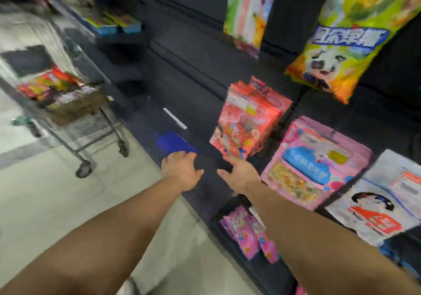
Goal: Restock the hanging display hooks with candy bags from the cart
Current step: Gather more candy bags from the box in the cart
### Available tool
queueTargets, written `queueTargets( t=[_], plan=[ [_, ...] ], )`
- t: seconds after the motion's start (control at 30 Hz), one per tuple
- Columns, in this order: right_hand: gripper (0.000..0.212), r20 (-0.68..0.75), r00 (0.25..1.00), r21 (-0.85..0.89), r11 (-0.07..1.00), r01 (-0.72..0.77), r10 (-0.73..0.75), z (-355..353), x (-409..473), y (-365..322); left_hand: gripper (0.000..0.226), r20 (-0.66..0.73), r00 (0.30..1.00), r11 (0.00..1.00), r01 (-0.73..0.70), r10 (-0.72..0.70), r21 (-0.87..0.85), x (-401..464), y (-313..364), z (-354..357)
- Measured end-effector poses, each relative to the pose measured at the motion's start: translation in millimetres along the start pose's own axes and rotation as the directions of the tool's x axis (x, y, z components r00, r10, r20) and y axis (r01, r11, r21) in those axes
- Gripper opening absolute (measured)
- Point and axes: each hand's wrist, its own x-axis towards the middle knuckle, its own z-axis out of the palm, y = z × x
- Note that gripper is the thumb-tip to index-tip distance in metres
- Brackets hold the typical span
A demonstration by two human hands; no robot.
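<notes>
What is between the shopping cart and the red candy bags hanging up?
In the head view, only bare dark display wall with one empty white hook lies between the wire shopping cart and the hanging bunch of red candy bags.

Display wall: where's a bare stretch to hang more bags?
Bare dark panel runs left of the red bag stack, up to the striped bag, with one empty white hook. Right of the red stack it is crowded: pink bags and white bags side by side.

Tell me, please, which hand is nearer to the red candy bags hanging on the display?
Right. The right hand is just below the red candy bags, fingertips near their bottom edge; the left hand is farther off, below and left.
</notes>
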Motion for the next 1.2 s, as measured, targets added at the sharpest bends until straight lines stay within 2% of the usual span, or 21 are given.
queueTargets(
  t=[0.1, 0.27, 0.4, 0.5, 0.63, 0.87, 1.0, 1.2],
  plan=[
    [0.058, 0.023, 0.992, -0.125, 0.984, 0.128, -0.126, 35, 53, -99, 0.063, -0.047, 0.995, 0.995, 0.091, -0.089, 0.049, 22, -88, -46],
    [0.057, 0.063, 0.966, -0.131, 0.957, 0.257, -0.251, 83, 112, -257, 0.061, -0.110, 0.968, 0.969, 0.235, -0.226, 0.078, 51, -223, -125],
    [0.055, 0.088, 0.939, -0.140, 0.930, 0.341, -0.331, 107, 149, -352, 0.061, -0.131, 0.939, 0.940, 0.331, -0.319, 0.079, 68, -303, -168],
    [0.050, 0.104, 0.928, -0.144, 0.918, 0.370, -0.358, 118, 175, -397, 0.060, -0.148, 0.920, 0.925, 0.375, -0.363, 0.064, 85, -346, -183],
    [0.054, 0.129, 0.911, -0.120, 0.906, 0.405, -0.391, 135, 225, -444, 0.064, -0.157, 0.906, 0.914, 0.404, -0.394, 0.033, 122, -391, -201],
    [0.058, 0.205, 0.887, -0.116, 0.890, 0.441, -0.413, 161, 357, -515, 0.061, -0.157, 0.859, 0.872, 0.488, -0.486, -0.032, 229, -471, -228],
    [0.055, 0.290, 0.865, -0.127, 0.879, 0.460, -0.410, 159, 439, -552, 0.063, -0.120, 0.818, 0.827, 0.551, -0.562, -0.113, 291, -516, -252],
    [0.052, 0.311, 0.859, -0.101, 0.885, 0.454, -0.406, 160, 535, -594, 0.067, -0.067, 0.771, 0.766, 0.613, -0.634, -0.196, 368, -572, -266]
  ],
)
